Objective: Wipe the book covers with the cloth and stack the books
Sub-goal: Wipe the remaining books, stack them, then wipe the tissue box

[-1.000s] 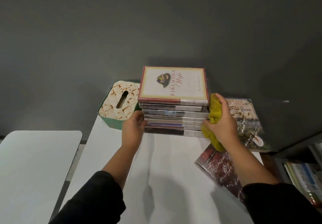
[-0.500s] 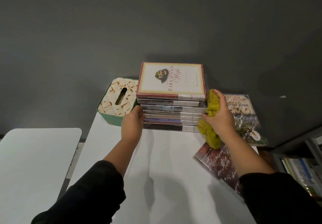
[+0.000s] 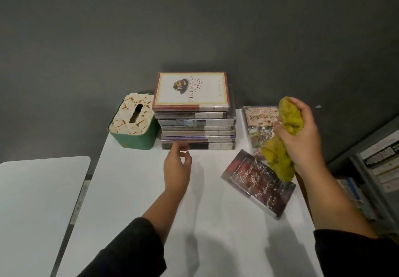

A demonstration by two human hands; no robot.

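At the centre of the frame a stack of hardcover books (image 3: 197,129) stood on the white rectangular table (image 3: 133,190), against the dark grey wall (image 3: 194,22), with a cream, red-bordered book (image 3: 191,91) on top. Left of the stack, just beside it, sat a green tissue box with a cream and orange patterned top (image 3: 133,121).

The left hand (image 3: 177,170) hovered just below the stack's lowest spine, its fingers loosely curled and slightly apart, holding nothing; whether a fingertip touched the spine could not be told.

At the right of the frame the right hand (image 3: 300,138) was raised, its fingers clamped around a crumpled mustard-yellow cloth (image 3: 282,140), which hung down over two loose books: a floral-covered book (image 3: 259,130) lying flat right of the stack, and a dark maroon book (image 3: 258,183) lying at an angle lower down. In the right edge of the frame stood a grey shelf holding more books (image 3: 380,168).
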